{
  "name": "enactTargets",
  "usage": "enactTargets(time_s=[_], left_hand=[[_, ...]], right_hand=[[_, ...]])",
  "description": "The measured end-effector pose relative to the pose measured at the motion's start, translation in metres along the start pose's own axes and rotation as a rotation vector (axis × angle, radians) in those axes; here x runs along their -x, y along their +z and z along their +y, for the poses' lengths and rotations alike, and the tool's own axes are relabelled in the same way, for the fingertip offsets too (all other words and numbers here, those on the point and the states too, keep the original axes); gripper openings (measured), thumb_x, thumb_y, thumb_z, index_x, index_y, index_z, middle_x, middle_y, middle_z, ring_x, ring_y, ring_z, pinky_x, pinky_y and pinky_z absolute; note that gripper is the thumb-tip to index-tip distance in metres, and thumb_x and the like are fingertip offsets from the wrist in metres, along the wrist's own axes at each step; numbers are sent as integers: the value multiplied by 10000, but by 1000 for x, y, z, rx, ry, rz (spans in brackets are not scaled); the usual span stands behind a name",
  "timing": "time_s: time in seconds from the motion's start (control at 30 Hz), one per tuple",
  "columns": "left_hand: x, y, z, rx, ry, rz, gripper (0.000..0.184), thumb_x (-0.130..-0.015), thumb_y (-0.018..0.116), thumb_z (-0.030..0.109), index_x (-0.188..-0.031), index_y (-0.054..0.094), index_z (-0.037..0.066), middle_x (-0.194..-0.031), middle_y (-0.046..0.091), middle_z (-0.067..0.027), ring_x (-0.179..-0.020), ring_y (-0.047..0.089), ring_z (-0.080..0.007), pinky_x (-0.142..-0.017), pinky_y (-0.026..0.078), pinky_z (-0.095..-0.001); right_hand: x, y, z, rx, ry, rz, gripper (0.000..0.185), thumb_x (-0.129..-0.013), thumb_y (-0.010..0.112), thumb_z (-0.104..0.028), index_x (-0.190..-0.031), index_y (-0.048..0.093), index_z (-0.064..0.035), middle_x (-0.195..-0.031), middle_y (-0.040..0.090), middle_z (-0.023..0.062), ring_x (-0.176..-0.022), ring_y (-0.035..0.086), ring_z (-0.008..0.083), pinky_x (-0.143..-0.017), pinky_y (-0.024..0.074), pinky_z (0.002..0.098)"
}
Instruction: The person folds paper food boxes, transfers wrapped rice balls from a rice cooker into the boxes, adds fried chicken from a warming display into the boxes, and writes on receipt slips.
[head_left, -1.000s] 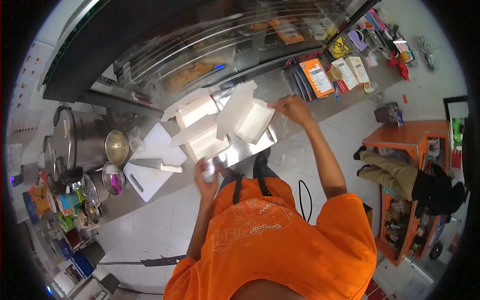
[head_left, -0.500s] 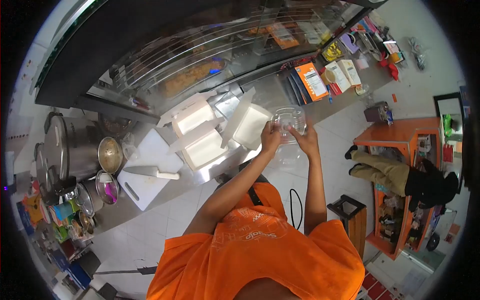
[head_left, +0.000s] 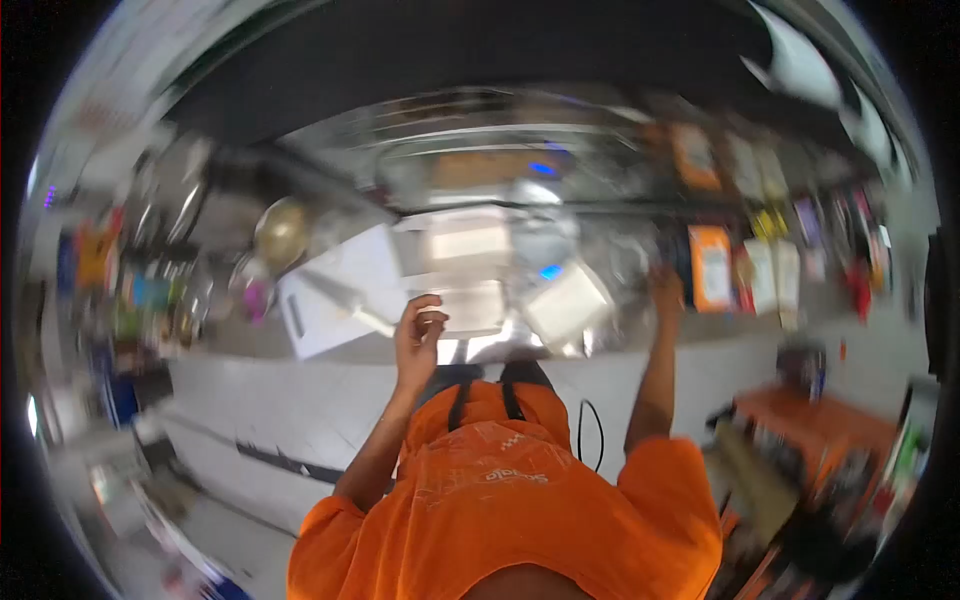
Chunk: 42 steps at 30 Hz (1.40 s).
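Observation:
My left hand (head_left: 421,328) is raised at the counter's front edge, fingers apart and slightly curled, with nothing in it. It is just left of the nearer white box (head_left: 472,306). Behind that box lies another white box (head_left: 467,238), and a third (head_left: 568,304) sits tilted to the right. My right hand (head_left: 667,290) is over the counter, smeared by motion, its fingers unclear. Beside it, to the left, is a blurred clear plastic container (head_left: 627,258). A knife (head_left: 335,291) rests on the white cutting board (head_left: 375,262).
A glass display case (head_left: 480,165) runs behind the counter. At the right are an orange packet (head_left: 711,268) and pale cartons (head_left: 774,276). A metal bowl (head_left: 282,234) and other vessels stand left. An orange shelf unit (head_left: 820,425) is at lower right, and a black cable (head_left: 591,432) lies on the floor.
The view has turned. My hands, together on the clear container half a second ago, are now apart. The left has let go and moved left; the right is over the counter.

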<state>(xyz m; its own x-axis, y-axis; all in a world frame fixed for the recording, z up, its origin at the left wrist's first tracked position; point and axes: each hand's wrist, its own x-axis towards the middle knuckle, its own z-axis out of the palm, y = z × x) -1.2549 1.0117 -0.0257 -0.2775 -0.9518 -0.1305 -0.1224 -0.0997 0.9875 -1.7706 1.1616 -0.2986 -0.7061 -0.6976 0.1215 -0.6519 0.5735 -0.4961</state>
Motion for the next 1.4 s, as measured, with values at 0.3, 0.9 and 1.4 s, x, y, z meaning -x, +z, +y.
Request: enactTargets(time_s=[0.3, 0.9, 1.4], left_hand=[[28, -290, -11, -130, 120, 888, 187, -989, 568, 151, -1115, 600, 17, -1006, 626, -47, -861, 618, -135, -715, 484, -266], [-328, -1073, 27, -421, 351, 388, 509, -1028, 510, 231, -1508, 363, 140, -1296, 594, -119, -1237, 514, -205, -1069, 362, -326], [-387, -1071, 270, -716, 528, 523, 885, -746, 687, 367, -1441, 291, -12, -1126, 643, -311, -1058, 644, -377, -929, 487, -361]], right_hand=[[67, -130, -267, -413, -8, -7, 246, -997, 554, -161, -1125, 656, 24, -1065, 682, 143, -961, 639, 239, -877, 501, 349], [337, 139, -1053, -446, -1095, -1173, 147, -889, 681, -148, -1015, 717, -81, -904, 722, 90, -745, 696, 251, -650, 547, 344], [154, 344, -1490, 48, -1635, -913, 114, -881, 581, -138, -937, 647, -64, -805, 668, 139, -744, 648, 298, -682, 491, 407]])
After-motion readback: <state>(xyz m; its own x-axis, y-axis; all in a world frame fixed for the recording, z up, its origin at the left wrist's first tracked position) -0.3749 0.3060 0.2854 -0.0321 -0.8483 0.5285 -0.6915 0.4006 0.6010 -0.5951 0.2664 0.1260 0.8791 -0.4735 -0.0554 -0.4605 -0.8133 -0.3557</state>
